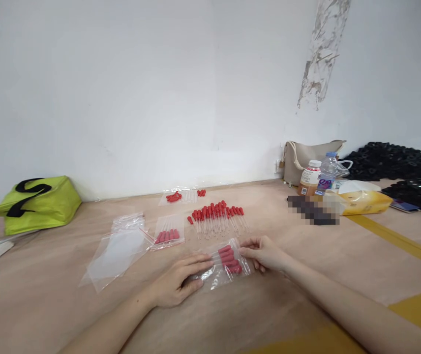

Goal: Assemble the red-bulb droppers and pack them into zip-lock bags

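Note:
A clear zip-lock bag (216,279) holding several droppers with red rubber bulbs (228,259) lies in front of me, its bulbs toward the right. Across its left end rests my left hand (179,280), fingers stretched out and thumb apart. My right hand (264,251) is closed on the bag's right edge, thumb against fingers. Just beyond, a row of loose droppers (214,216) lies with red bulbs pointing away and thin clear stems toward me. Another filled bag (166,235) lies to the left, near a pile of flat clear bags (116,253).
Farther back are bags with red bulbs (174,196) by the wall. A yellow-green bag (43,204) sits at left. On the right stand a beige bag (306,152), two bottles (311,178), a yellow tissue pack (365,200) and heaps of black pieces (387,162).

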Demonstrator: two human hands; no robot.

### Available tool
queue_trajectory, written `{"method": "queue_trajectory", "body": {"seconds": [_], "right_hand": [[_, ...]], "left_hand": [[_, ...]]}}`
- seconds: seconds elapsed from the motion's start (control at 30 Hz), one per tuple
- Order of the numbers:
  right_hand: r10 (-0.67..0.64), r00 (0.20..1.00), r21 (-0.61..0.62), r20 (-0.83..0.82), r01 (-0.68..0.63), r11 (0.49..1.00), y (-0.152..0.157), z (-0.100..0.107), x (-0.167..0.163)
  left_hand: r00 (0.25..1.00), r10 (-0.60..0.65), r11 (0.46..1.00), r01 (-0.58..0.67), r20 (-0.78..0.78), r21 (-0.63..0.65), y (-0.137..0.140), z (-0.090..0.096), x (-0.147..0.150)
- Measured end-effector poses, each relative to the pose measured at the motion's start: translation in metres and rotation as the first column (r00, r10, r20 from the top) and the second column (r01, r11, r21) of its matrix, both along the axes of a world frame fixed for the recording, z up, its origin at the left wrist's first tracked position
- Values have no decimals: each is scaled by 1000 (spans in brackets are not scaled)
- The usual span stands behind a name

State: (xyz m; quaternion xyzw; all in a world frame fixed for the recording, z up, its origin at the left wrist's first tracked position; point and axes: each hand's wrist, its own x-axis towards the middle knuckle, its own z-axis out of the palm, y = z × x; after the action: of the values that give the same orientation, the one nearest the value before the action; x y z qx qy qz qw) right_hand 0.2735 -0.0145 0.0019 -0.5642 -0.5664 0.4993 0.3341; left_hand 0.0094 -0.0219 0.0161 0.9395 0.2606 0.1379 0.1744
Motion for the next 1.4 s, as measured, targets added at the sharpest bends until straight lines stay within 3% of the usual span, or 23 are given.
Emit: {"method": "queue_trajectory", "body": {"seconds": [0.1,0.27,0.43,0.67,0.8,0.87,0.97,1.03,1.1,1.27,1.4], "right_hand": [[56,998,16,17,-56,998,0,-4,-4],[144,976,158,-162,-118,980,-1,-6,-5],[51,978,195,-201,-11,981,-5,4,-1],[84,948,-45,-306,-102,994,-6,5,1],[175,910,9,-377,-185,983,-3,3,6],[138,885,62,-444,-123,990,-1,6,13],[-44,833,115,-551,128,985,8,13,29],[-159,777,161,-609,318,934,20,18,42],[-221,733,225,-643,457,861,36,20,55],[-334,663,258,-670,629,734,77,2,70],[-459,689,205,-561,653,729,93,-18,63]], "left_hand": [[999,-40,999,40,3,2,-1,1,1],[999,-39,999,39,34,-9,-2,2,2],[999,10,1000,-10,31,-8,-1,-2,0],[999,27,1000,-27,17,-7,-2,-5,-2],[988,144,989,-146,59,32,1,-1,-4],[947,303,944,-313,105,107,9,6,-15],[833,535,800,-553,139,234,29,21,-49],[706,693,645,-698,148,311,42,29,-78],[614,785,556,-756,82,345,48,29,-103],[556,825,547,-742,-100,388,41,6,-130],[532,835,544,-758,-143,360,30,-2,-126]]}}
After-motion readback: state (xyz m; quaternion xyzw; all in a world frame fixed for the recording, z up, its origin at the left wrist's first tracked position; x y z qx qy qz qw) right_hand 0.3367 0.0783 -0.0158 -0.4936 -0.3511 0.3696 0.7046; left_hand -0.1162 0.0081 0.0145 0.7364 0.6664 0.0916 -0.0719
